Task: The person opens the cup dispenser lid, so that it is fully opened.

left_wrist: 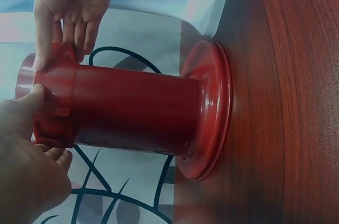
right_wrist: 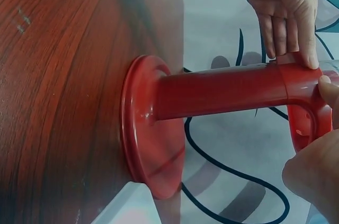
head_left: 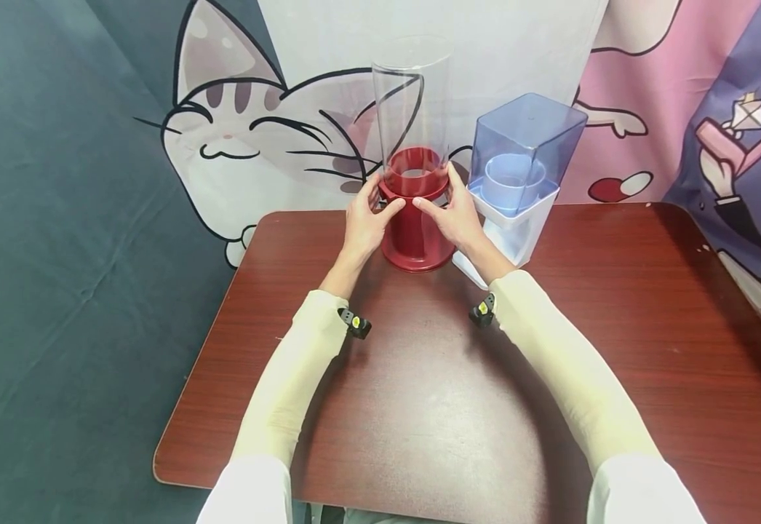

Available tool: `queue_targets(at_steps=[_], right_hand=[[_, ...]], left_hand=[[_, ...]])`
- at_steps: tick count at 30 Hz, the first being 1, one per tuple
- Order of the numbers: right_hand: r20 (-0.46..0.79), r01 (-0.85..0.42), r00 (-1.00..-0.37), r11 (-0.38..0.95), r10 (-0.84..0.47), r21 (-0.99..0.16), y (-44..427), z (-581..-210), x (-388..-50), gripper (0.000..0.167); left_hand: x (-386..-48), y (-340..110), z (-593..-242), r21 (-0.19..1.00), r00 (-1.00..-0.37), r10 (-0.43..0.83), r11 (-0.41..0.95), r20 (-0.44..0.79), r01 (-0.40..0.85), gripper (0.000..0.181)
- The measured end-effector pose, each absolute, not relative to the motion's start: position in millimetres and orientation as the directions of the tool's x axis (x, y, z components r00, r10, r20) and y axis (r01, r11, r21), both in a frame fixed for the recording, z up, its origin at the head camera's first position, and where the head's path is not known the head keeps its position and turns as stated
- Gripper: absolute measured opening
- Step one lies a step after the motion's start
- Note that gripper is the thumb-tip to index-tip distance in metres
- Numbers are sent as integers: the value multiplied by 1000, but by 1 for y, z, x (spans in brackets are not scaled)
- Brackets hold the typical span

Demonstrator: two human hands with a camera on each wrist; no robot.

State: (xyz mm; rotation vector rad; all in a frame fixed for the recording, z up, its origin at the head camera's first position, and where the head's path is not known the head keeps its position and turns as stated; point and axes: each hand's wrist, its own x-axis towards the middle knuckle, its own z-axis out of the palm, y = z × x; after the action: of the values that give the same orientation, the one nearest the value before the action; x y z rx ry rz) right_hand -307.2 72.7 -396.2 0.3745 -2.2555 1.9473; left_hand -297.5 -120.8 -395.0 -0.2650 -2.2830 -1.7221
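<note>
A red stand (head_left: 416, 244) with a wide round foot stands upright at the table's back edge. On its top sits a tall clear tube (head_left: 412, 102), open at the upper end. My left hand (head_left: 366, 218) grips the left of the stand's top collar (left_wrist: 54, 89), thumb in front and fingers round the side. From the right, my right hand (head_left: 457, 215) holds the same collar in a mirrored grip. Both thumbs press near each other on its front. The wrist views show a slim red column between collar and foot (right_wrist: 153, 128); part of the fingers hides behind the collar.
Close on the right stands a white feeder-like base (head_left: 518, 236) with a translucent blue container (head_left: 527, 138) on top; its front lip lies beneath my right forearm. A brown wooden table (head_left: 433, 407) carries both. Directly behind hangs a printed cat cloth (head_left: 236, 167).
</note>
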Motion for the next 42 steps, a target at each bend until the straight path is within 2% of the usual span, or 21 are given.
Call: queue_targets(at_steps=[12,17,24,31,42], right_hand=[[280,-283,-957,33,-75,-958,66,-392,-298,94],[312,-316,-948,62,-68,-947,65,-385,-287,93],[326,-334,-942,176,-73,-926,64,-374,-269,95],[369,-373,-927,209,-62,-904,72,-366,-248,93],[462,-448,-887,274,-16,-851,93,-359,-213,81]], left_hand=[[-288,-124,-392,907,-933,-60,264,354,327,71],[-280,-130,-387,911,-931,-62,240,360,337,71],[-264,-140,-377,904,-927,-50,244,372,350,71],[-247,-142,-367,902,-918,-28,201,396,383,67],[-215,-139,-357,901,-913,34,154,406,406,66]])
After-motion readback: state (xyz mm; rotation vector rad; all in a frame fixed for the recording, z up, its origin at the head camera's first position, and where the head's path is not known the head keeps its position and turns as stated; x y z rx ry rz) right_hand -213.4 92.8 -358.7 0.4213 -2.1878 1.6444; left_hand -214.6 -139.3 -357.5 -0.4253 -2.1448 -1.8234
